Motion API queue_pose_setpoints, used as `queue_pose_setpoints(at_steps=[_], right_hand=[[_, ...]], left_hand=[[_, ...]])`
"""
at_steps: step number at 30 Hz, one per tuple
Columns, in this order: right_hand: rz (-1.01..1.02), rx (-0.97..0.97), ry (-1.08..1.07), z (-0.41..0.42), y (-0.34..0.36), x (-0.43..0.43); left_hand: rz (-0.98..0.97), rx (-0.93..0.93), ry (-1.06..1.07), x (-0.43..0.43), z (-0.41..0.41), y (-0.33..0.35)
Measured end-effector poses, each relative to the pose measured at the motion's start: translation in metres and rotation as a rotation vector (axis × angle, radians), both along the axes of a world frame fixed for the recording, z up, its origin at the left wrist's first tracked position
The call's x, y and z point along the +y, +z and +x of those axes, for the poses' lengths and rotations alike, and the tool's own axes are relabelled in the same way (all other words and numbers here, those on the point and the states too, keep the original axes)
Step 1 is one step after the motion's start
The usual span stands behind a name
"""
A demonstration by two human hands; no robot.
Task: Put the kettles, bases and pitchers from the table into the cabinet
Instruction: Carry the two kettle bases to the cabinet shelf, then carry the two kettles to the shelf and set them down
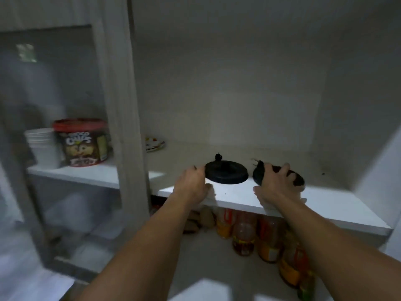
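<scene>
Both arms reach into an open white cabinet, each hand at a black round kettle base over the middle shelf. The left hand pinches the left rim of one base, fingers on top and thumb beneath; this base lies nearly flat at the shelf, though whether it rests fully on it is unclear. The right hand is curled around the second base, fingers draped over its top and thumb below, holding it tilted just above the shelf, close beside the first without touching. A dark knot of cord shows behind the flat base. Farther back on the same shelf, to the left, lies a patterned plate. Behind the cabinet's glass door on the left stand a stack of white cups and a red-lidded cereal tub. Bottles fill the shelf below.
</scene>
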State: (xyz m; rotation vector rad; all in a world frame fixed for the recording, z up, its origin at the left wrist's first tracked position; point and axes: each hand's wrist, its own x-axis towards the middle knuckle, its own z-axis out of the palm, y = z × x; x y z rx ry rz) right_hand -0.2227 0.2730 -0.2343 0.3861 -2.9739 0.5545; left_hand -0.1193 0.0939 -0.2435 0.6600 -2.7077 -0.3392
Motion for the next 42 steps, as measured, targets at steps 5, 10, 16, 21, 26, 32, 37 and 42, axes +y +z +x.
queue_pose_setpoints(at_steps=[5,10,16,21,26,32,37,42], right_hand=[[-0.054,0.093,0.316,0.068,-0.007,-0.029],[-0.059,0.039,0.599,0.182,-0.021,-0.069],[-0.009,-0.023,0.874,0.332,-0.024,-0.106],[-0.013,-0.072,0.985,0.461,-0.039,-0.127],[0.075,-0.133,1.135,0.585,-0.069,-0.131],[0.185,-0.179,1.236,0.671,-0.100,-0.151],[0.145,-0.255,1.226,0.701,-0.115,-0.197],[0.048,-0.435,1.144,0.718,-0.139,-0.268]], left_hand=[[-0.071,0.086,0.250,0.012,0.110,-0.001],[-0.101,0.011,0.492,0.012,0.248,-0.006],[-0.101,-0.055,0.765,0.018,0.415,-0.009],[-0.078,-0.069,0.902,0.031,0.551,-0.022],[0.035,-0.086,1.074,0.035,0.686,-0.044],[0.189,0.074,1.186,0.023,0.764,-0.084],[0.557,0.580,1.372,-0.013,0.774,-0.116],[0.954,0.898,1.458,-0.059,0.772,-0.152]])
